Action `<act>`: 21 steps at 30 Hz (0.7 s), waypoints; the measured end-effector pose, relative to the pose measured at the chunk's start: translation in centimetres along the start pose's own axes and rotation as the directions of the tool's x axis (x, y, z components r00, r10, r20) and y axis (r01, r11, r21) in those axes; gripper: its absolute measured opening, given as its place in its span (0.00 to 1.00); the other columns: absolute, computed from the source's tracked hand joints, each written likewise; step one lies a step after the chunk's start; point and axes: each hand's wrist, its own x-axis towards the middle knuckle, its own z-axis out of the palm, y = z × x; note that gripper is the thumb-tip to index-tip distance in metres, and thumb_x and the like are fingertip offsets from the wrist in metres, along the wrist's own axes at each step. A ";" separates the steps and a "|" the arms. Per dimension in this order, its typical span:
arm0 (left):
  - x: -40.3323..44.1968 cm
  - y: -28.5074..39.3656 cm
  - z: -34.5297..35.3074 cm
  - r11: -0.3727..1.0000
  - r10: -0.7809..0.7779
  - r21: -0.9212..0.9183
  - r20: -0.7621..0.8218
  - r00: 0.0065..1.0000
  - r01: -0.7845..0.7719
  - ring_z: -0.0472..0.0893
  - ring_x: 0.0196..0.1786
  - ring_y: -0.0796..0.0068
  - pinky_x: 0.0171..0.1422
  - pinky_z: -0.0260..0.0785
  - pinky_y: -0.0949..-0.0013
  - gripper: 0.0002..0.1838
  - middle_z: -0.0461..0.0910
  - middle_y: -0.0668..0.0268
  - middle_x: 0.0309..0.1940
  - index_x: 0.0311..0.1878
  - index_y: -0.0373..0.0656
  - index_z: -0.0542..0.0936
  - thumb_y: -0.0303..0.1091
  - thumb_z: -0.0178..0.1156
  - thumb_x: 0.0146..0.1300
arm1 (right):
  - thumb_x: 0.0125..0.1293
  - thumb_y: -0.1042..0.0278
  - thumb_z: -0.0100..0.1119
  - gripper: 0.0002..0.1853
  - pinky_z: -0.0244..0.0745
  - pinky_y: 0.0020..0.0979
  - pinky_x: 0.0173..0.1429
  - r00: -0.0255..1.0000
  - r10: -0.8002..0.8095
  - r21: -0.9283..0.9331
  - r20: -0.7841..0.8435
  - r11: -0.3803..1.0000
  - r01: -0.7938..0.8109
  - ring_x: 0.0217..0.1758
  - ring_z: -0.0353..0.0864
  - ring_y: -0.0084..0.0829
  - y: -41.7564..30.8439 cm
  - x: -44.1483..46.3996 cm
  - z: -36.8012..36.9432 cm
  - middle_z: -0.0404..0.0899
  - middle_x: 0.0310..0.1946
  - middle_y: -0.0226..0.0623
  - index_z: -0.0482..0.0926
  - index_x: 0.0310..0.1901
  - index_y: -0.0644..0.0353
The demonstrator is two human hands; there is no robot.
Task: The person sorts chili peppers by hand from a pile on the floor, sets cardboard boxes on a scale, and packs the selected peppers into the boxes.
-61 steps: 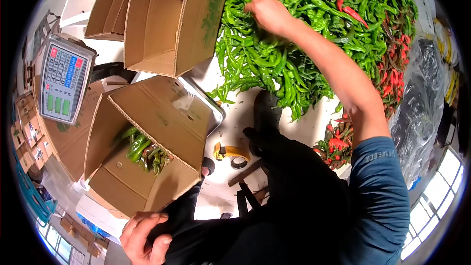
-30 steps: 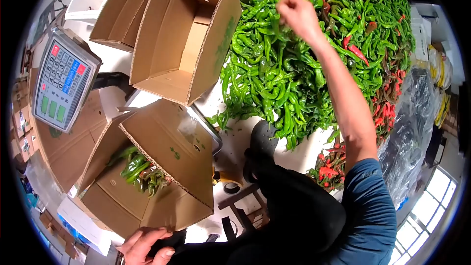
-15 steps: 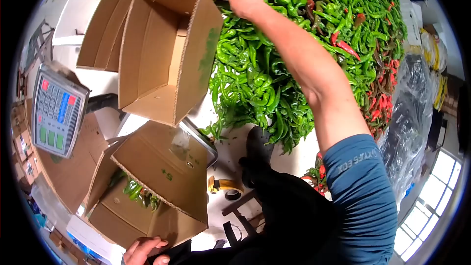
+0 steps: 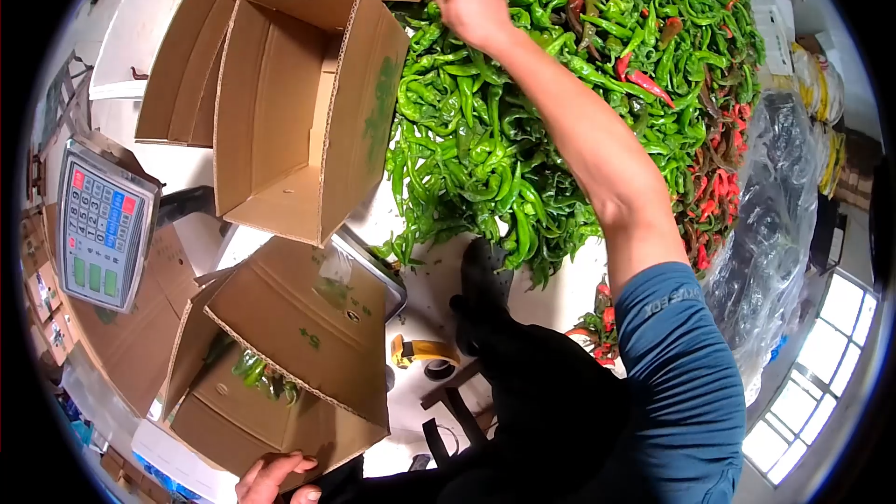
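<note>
My right hand (image 4: 474, 7) is closed over the upper left edge of a large heap of green peppers (image 4: 504, 131); its fingers curl down, and what they hold is too hidden to name. At the bottom, my left hand (image 4: 277, 479) rests by the lower edge of an open cardboard box (image 4: 299, 327), thumb and fingers apart, nothing between them. Inside that box lie several green peppers (image 4: 257, 371), partly covered by a flap. An open box (image 4: 280, 121) stands above it, its visible inside holding no peppers.
A scale display (image 4: 103, 224) stands at the left. More boxes (image 4: 187, 56) are at the upper left. Red peppers (image 4: 714, 196) lie along the heap's right side, beside clear plastic sheeting (image 4: 770, 233). A yellow tape dispenser (image 4: 425, 352) lies near my dark-clad leg.
My right hand has moved from over the heap to its upper left edge. The view has shifted, and my left hand stays by the lower box.
</note>
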 end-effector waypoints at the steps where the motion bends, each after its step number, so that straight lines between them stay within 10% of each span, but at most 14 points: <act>1: 0.0 0.1 -0.1 1.000 0.001 0.004 0.001 1.000 -0.001 0.83 0.48 0.60 0.55 0.74 0.63 0.18 0.85 0.56 0.44 0.54 0.34 0.81 0.36 0.65 0.67 | 0.62 0.60 0.60 0.10 0.71 0.45 0.55 0.984 0.052 0.185 -0.170 0.983 -0.020 0.45 0.82 0.39 0.8 -0.9 -1.3 0.87 0.37 0.38 0.88 0.38 0.54; 2: -0.1 0.0 -0.1 1.000 0.012 0.003 -0.004 1.000 -0.012 0.84 0.48 0.60 0.55 0.74 0.63 0.18 0.85 0.56 0.44 0.54 0.34 0.81 0.36 0.65 0.67 | 0.64 0.59 0.61 0.11 0.74 0.43 0.52 0.937 0.134 0.363 -0.324 0.932 -0.008 0.42 0.84 0.40 1.7 -2.1 -2.8 0.87 0.36 0.39 0.88 0.39 0.55; 6: -1.0 -0.1 -0.1 0.997 0.083 0.011 -0.011 0.997 -0.083 0.84 0.47 0.60 0.54 0.74 0.63 0.19 0.85 0.56 0.44 0.55 0.33 0.81 0.36 0.65 0.67 | 0.68 0.59 0.62 0.15 0.76 0.31 0.43 0.911 0.392 0.715 0.124 0.601 -0.356 0.34 0.82 0.28 3.8 -11.7 -13.2 0.86 0.31 0.37 0.86 0.40 0.65; 9: -2.3 0.1 0.5 0.989 0.146 0.000 -0.014 0.989 -0.146 0.83 0.47 0.62 0.54 0.74 0.64 0.19 0.85 0.55 0.44 0.56 0.32 0.80 0.36 0.65 0.67 | 0.69 0.61 0.60 0.15 0.74 0.29 0.42 0.769 0.419 0.543 0.483 0.546 -0.638 0.34 0.78 0.22 3.4 -23.3 -17.5 0.82 0.29 0.34 0.84 0.39 0.67; 13: -4.0 0.6 1.7 0.975 0.216 0.045 0.011 0.976 -0.216 0.83 0.48 0.61 0.54 0.73 0.64 0.21 0.84 0.54 0.45 0.57 0.31 0.79 0.36 0.66 0.68 | 0.73 0.65 0.54 0.13 0.78 0.41 0.45 0.623 0.336 0.331 0.706 0.621 -0.711 0.36 0.85 0.45 1.6 -44.5 -21.9 0.83 0.33 0.53 0.82 0.41 0.67; 14: -4.2 1.2 2.1 0.961 0.264 0.082 0.022 0.964 -0.265 0.83 0.48 0.61 0.55 0.73 0.63 0.21 0.84 0.53 0.45 0.58 0.30 0.79 0.37 0.65 0.68 | 0.72 0.71 0.53 0.09 0.76 0.37 0.39 0.570 0.278 0.226 0.773 0.719 -0.657 0.31 0.80 0.36 1.8 -51.0 -22.9 0.79 0.28 0.48 0.81 0.36 0.66; 18: -5.5 1.1 4.9 0.938 0.327 0.153 -0.099 0.940 -0.310 0.82 0.44 0.63 0.52 0.72 0.65 0.23 0.83 0.55 0.37 0.55 0.30 0.79 0.38 0.67 0.63 | 0.65 0.68 0.54 0.09 0.76 0.51 0.40 0.394 0.405 0.011 0.825 0.686 -0.728 0.34 0.81 0.59 -1.3 -71.0 -32.1 0.80 0.29 0.55 0.79 0.32 0.64; 21: -5.3 1.5 5.6 0.929 0.331 0.199 -0.076 0.941 -0.311 0.81 0.46 0.69 0.53 0.72 0.68 0.21 0.82 0.57 0.40 0.58 0.31 0.79 0.33 0.65 0.65 | 0.64 0.65 0.53 0.11 0.77 0.53 0.45 0.171 0.489 -0.192 0.855 0.605 -0.772 0.38 0.82 0.58 -5.0 -82.5 -37.4 0.81 0.31 0.55 0.81 0.30 0.62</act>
